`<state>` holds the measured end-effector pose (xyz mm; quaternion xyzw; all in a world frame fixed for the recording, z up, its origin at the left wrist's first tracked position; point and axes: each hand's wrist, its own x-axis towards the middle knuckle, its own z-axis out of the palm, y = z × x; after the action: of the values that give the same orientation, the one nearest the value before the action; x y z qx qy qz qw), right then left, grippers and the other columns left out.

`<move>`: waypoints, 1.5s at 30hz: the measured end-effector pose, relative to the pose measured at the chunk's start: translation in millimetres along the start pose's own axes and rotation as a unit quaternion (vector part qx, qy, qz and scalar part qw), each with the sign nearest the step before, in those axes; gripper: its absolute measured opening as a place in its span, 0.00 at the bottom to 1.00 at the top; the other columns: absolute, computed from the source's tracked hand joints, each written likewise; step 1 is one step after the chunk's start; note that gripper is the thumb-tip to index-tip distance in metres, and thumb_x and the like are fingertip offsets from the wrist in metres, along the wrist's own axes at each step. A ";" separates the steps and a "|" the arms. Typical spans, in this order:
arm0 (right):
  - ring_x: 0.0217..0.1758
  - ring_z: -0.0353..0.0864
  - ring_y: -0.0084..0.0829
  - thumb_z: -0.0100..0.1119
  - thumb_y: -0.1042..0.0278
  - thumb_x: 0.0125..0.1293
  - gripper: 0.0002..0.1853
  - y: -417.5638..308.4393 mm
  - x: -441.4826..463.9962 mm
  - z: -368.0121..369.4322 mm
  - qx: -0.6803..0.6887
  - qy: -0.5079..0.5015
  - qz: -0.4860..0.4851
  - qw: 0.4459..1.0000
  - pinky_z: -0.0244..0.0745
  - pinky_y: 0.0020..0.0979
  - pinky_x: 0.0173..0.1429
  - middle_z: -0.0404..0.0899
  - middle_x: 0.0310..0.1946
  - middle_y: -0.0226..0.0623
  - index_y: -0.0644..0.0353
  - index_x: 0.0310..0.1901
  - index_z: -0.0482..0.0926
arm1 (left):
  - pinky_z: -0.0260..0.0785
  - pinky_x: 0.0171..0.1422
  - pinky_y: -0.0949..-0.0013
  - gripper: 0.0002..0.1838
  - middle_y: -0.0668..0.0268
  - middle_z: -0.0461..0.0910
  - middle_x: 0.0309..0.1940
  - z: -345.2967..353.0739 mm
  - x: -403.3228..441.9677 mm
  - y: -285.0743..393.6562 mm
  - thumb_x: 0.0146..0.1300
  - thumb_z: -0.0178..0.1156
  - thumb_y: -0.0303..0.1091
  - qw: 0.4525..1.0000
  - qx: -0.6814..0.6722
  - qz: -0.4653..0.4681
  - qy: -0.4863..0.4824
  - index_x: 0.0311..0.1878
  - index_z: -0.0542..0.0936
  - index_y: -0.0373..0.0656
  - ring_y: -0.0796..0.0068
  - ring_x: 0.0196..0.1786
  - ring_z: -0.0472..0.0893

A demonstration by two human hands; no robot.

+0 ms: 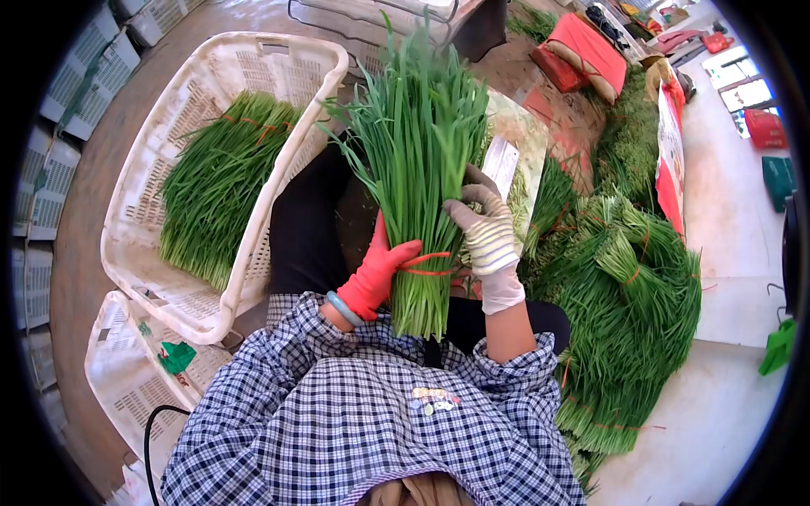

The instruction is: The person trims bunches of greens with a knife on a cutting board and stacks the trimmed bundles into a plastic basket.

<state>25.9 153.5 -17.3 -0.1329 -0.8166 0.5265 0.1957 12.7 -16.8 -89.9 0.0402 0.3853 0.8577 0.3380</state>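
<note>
A bundle of garlic chives [415,160] stands upright in front of my body, leaf tips up and pale cut stems down. A red band [428,260] circles its lower part. My left hand [380,271], in a red glove, grips the bundle from the left near the band, thumb across the front. My right hand [488,229], in a striped whitish glove over a paler one, has its bent fingers closed on the leaves at the bundle's right edge, above the band. Parts of its fingers are hidden.
At left, a white plastic crate [291,181] holds tied chives [228,185]; another white crate [126,354] sits below it. Several chive bundles [616,312] are piled at right beside a white surface [734,295]. A red cushioned seat [582,55] stands farther back.
</note>
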 end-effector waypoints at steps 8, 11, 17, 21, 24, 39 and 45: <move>0.56 0.77 0.35 0.67 0.73 0.56 0.11 -5.2 -36.4 -26.3 -0.172 0.076 -0.054 0.981 0.73 0.33 0.62 0.77 0.54 0.39 0.64 0.41 0.82 | 0.75 0.64 0.56 0.34 0.60 0.68 0.68 -11.2 -5.3 1.4 0.70 0.54 0.33 0.996 -0.029 -0.082 0.005 0.77 0.54 0.48 0.59 0.64 0.75; 0.51 0.80 0.42 0.66 0.75 0.52 0.09 -24.7 -40.7 -21.1 -0.348 0.104 -0.280 0.888 0.76 0.38 0.58 0.82 0.43 0.40 0.57 0.37 0.81 | 0.74 0.65 0.59 0.36 0.60 0.67 0.68 -17.8 1.1 -5.7 0.69 0.56 0.31 0.997 0.038 -0.060 -0.018 0.77 0.52 0.47 0.62 0.66 0.73; 0.35 0.78 0.26 0.57 0.76 0.64 0.04 11.6 -42.8 -7.8 0.042 -0.001 0.080 0.996 0.72 0.29 0.42 0.81 0.32 0.35 0.64 0.38 0.81 | 0.72 0.64 0.62 0.38 0.60 0.70 0.66 -27.8 12.2 -22.2 0.66 0.59 0.27 0.993 0.110 -0.036 -0.017 0.77 0.55 0.45 0.66 0.65 0.74; 0.30 0.76 0.23 0.56 0.73 0.68 0.07 33.5 -36.7 0.5 0.197 0.105 0.151 0.963 0.71 0.27 0.40 0.81 0.28 0.33 0.63 0.34 0.81 | 0.73 0.64 0.62 0.37 0.58 0.70 0.65 -28.9 17.6 -22.5 0.64 0.59 0.23 0.993 0.089 -0.080 0.004 0.76 0.56 0.44 0.66 0.62 0.76; 0.28 0.78 0.25 0.60 0.70 0.68 0.06 24.7 -22.5 -7.9 0.238 0.170 0.100 0.951 0.77 0.29 0.41 0.82 0.28 0.34 0.62 0.36 0.81 | 0.73 0.64 0.62 0.37 0.57 0.71 0.64 -30.6 14.5 -22.1 0.64 0.58 0.22 0.991 0.105 -0.076 -0.006 0.75 0.57 0.43 0.66 0.61 0.77; 0.44 0.80 0.43 0.64 0.69 0.59 0.08 10.8 -35.5 -31.4 -0.339 -0.107 -0.183 0.917 0.75 0.42 0.50 0.82 0.37 0.39 0.55 0.40 0.84 | 0.72 0.64 0.63 0.39 0.59 0.72 0.64 -26.3 12.4 -19.1 0.62 0.60 0.21 0.993 0.094 -0.063 -0.022 0.76 0.56 0.43 0.68 0.61 0.76; 0.36 0.81 0.45 0.66 0.56 0.60 0.12 28.7 -49.8 -30.8 -0.375 -0.074 -0.039 0.923 0.74 0.43 0.44 0.81 0.31 0.41 0.57 0.31 0.83 | 0.68 0.66 0.66 0.41 0.60 0.72 0.63 -27.7 13.8 -19.3 0.59 0.64 0.23 0.994 0.091 -0.061 -0.011 0.76 0.57 0.43 0.69 0.62 0.74</move>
<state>84.7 169.1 -41.0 -0.1256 -0.9710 0.1817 0.0910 3.5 -16.8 -125.2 0.0570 0.4598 0.7962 0.3891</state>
